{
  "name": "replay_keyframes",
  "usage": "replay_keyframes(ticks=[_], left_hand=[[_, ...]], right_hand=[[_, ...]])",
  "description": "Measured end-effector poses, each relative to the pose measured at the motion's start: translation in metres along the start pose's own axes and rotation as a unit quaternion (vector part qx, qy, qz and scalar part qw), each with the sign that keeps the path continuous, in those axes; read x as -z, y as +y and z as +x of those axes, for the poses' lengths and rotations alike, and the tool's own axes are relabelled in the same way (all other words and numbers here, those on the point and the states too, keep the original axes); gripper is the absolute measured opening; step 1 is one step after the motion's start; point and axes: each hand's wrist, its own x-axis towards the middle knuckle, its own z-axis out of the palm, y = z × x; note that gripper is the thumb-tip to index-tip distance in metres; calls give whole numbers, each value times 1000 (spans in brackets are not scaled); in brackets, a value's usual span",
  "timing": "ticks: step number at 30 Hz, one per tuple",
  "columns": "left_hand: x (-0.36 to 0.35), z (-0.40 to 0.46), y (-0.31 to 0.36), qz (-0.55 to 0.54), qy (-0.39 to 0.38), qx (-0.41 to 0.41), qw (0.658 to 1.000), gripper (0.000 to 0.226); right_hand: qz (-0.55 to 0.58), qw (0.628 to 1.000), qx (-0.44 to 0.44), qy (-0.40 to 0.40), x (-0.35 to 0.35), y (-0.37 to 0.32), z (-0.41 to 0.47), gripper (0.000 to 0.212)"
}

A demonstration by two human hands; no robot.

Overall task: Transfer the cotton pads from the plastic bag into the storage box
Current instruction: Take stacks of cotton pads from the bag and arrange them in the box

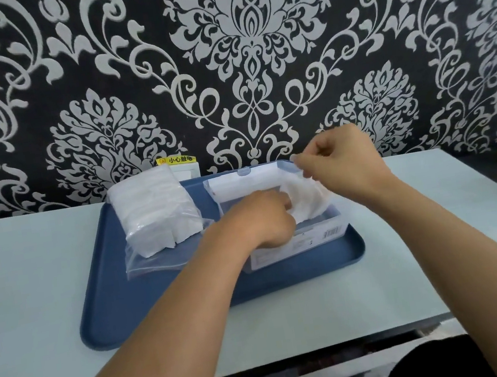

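I judge this to be the loading step: a bunch of cotton pads (pixel 307 200) is going into the clear storage box (pixel 296 239), which sits on the right half of the blue tray (pixel 167 303) with its lid standing open at the back. My left hand (pixel 261 218) reaches down into the box, fingers curled against the near side of the bunch; I cannot tell how tightly they grip, since the fingertips are hidden behind the pads. My right hand (pixel 343 161) hovers over the box's far right corner, thumb and forefinger pinching a thin edge at the top of the bunch, whether pad or film I cannot tell. The pads arch from that pinch down toward the left fingers, partly above the rim. The plastic bag (pixel 158 221), with a thick stack inside, lies on the tray just left of the box. The next move, I think, calls for pressing the bunch flat below the rim, then releasing the pinch
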Motion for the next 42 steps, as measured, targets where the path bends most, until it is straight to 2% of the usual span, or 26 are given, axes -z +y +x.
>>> replay_keyframes(ticks=[2,4,6,9,11,12,14,16,17,18,19,21,23,24,25,27,29,31,33,37,38,42], left_hand=[[0,0,-1,-8,-9,2,1000,38],[3,-2,1,-9,-12,2,1000,37],[5,-5,4,10,-24,-1,1000,34],[7,-16,6,-5,6,-8,1000,36],[16,-30,1,-24,98,-33,994,38],[23,-40,-3,-46,165,-55,984,38],[45,-71,-19,-142,308,-97,936,36],[62,-99,-48,-223,423,-87,874,36],[69,-115,-70,-227,457,-51,858,40],[70,-125,-92,-221,466,-6,856,44],[69,-132,-111,-213,449,44,867,48],[63,-142,-140,-189,366,116,904,54],[52,-142,-149,-174,296,122,931,58],[49,-143,-149,-165,285,115,937,62],[45,-143,-148,-152,285,106,940,64],[40,-136,-144,-108,296,98,944,60],[38,-131,-140,-69,311,109,941,43],[39,-128,-139,-63,325,123,936,25],[40,-125,-140,-84,330,130,931,22],[41,-125,-143,-135,335,130,923,34],[41,-126,-145,-149,334,132,921,37],[41,-128,-153,-192,323,133,917,46]], right_hand=[[-17,992,-21,-122,0,-7,-9,26],[-103,974,-32,-202,-9,-6,-13,32],[-165,963,-33,-208,-18,-4,-14,32],[-145,966,-48,-208,-16,-2,-13,25],[-166,970,-22,-178,-14,-12,-16,24],[-171,976,13,-133,-14,-20,-19,23],[-105,987,106,-64,-23,-51,-37,23],[-27,975,175,-135,-40,-82,-63,22],[-25,960,202,-193,-58,-94,-74,22],[-54,944,215,-243,-77,-99,-82,23],[-96,931,221,-274,-95,-98,-84,23],[-181,920,195,-287,-123,-94,-79,14],[-209,922,154,-287,-134,-88,-72,16],[-208,925,150,-280,-138,-88,-70,18],[-201,930,156,-266,-142,-87,-68,22],[-192,940,164,-231,-147,-88,-67,47],[-178,945,166,-218,-151,-90,-68,67],[-181,942,159,-232,-155,-91,-68,72],[-221,934,162,-230,-160,-92,-67,66],[-241,936,210,-147,-166,-97,-67,26],[-244,935,217,-136,-166,-98,-67,21],[-264,928,224,-138,-168,-100,-69,37]])
